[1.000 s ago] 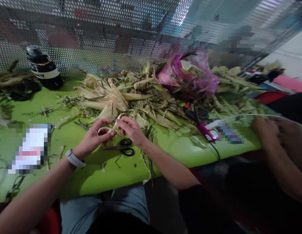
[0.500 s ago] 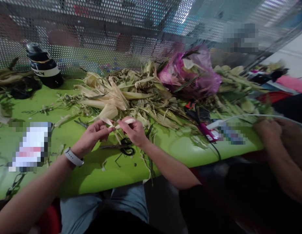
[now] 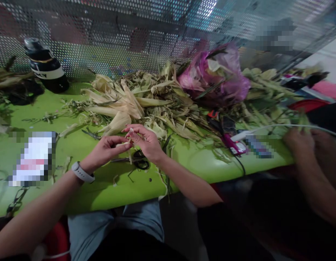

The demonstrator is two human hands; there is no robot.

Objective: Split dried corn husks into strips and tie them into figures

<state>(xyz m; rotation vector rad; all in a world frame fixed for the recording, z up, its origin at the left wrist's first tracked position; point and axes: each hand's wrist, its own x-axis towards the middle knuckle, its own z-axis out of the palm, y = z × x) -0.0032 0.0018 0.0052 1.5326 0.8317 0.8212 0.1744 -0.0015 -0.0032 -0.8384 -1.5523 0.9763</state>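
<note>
Green table (image 3: 200, 163), husks (image 3: 146, 101), scissors (image 3: 139, 162)

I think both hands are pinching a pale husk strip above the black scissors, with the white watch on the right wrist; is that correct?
Not quite: the head view shows the white watch on the left wrist. The rest holds: left hand and right hand pinch the pale husk strip above the black scissors.

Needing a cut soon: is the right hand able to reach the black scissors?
Likely yes, once it lets go: the scissors lie uncovered right below the right hand, but it and the left hand both pinch a husk strip.
</note>
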